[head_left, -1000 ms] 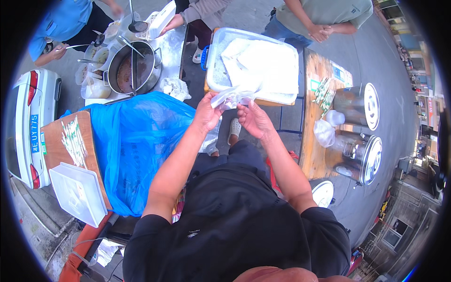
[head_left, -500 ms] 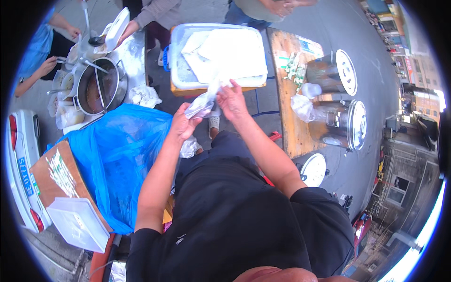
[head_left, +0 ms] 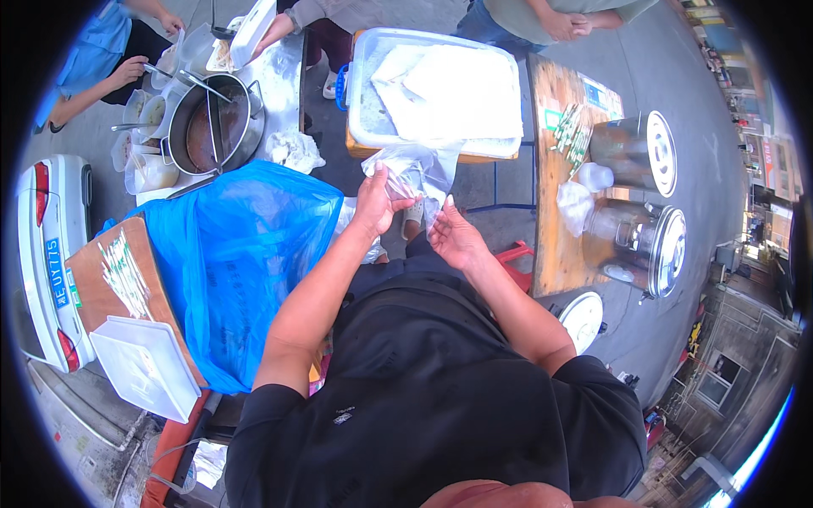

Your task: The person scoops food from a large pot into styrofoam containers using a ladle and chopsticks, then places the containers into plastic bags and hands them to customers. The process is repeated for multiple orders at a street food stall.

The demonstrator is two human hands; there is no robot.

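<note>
A thin clear plastic bag (head_left: 410, 168) is stretched between my two hands, in front of my chest. My left hand (head_left: 377, 203) grips its left side, thumb on top. At the lower right edge of the bag, my right hand (head_left: 457, 239) pinches the film between thumb and fingertips. Just beyond the bag stands a translucent white tub (head_left: 362, 110) with a white cloth or sheet (head_left: 453, 89) lying in it. Whether anything is inside the bag I cannot tell.
On the left are a large blue plastic bag (head_left: 229, 279), a divided pot (head_left: 175, 140) of brownish-red liquid and a white plastic box (head_left: 140, 360). A wooden table (head_left: 550, 229) with lidded metal containers (head_left: 660, 152) is on the right. Other people stand at the far side.
The plastic bag has been spread wider. My right hand has moved from its top to its lower right edge, while my left hand's grip has shifted up along the bag. The view has shifted.
</note>
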